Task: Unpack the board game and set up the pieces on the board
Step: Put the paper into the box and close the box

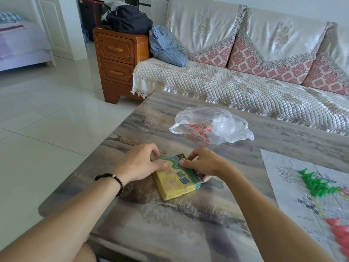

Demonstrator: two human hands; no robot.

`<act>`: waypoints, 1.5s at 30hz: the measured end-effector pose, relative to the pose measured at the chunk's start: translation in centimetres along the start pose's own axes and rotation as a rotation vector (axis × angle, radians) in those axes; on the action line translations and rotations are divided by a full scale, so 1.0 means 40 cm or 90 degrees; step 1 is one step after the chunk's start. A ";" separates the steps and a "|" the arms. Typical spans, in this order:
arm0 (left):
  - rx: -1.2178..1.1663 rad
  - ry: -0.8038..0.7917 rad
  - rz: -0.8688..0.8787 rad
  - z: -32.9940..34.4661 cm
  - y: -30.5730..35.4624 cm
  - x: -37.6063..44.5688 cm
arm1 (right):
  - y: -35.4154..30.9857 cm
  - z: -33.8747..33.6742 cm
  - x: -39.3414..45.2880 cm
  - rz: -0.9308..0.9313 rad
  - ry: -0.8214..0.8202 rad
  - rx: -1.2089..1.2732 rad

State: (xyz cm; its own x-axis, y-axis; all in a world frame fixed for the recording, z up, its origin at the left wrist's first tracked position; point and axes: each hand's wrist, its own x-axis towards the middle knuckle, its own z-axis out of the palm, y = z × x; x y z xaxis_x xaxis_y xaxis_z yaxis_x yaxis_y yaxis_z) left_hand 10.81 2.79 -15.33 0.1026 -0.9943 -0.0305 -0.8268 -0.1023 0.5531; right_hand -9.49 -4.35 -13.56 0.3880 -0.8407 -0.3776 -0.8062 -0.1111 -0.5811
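A small yellow and green game box (176, 181) lies flat on the marbled table (188, 220). My left hand (140, 162) grips its far left corner, thumb pressed on the lid. My right hand (203, 163) holds the box's right side, thumb on top and fingers curled round the edge. At the right the paper game board (294, 186) is spread out. Green pieces (317, 184) stand in rows on it, and red pieces (340, 231) are blurred near the frame's edge.
A crumpled clear plastic bag (209, 125) with red print lies behind the box. Beyond the table stands a quilted sofa (236, 84). A wooden drawer cabinet (117, 63) stands at the sofa's left end, on a white tiled floor (47, 114).
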 end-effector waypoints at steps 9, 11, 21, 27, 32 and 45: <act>0.109 0.001 0.166 -0.025 -0.075 -0.074 | -0.071 0.066 0.000 -0.046 0.060 0.145; 0.122 0.042 0.156 -0.028 -0.100 -0.068 | -0.081 0.076 -0.002 -0.145 0.033 0.082; 0.135 0.084 0.116 -0.081 -0.169 0.108 | -0.177 0.086 0.213 -0.173 0.077 -0.087; 0.126 0.098 0.108 -0.103 -0.220 0.237 | -0.218 0.073 0.363 -0.167 0.111 -0.059; 0.129 0.101 0.118 -0.106 -0.238 0.264 | -0.218 0.078 0.386 -0.172 0.135 -0.079; 0.166 0.087 0.200 -0.066 0.017 0.196 | -0.059 -0.085 0.100 -0.210 0.314 -0.153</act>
State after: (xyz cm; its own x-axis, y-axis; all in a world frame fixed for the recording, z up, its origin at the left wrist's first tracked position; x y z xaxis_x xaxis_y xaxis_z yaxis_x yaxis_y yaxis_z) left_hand 12.51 -4.98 -13.01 -0.1188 -0.9669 0.2259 -0.9397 0.1830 0.2890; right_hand -7.56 -9.24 -11.27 0.4286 -0.8804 0.2029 -0.7790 -0.4739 -0.4106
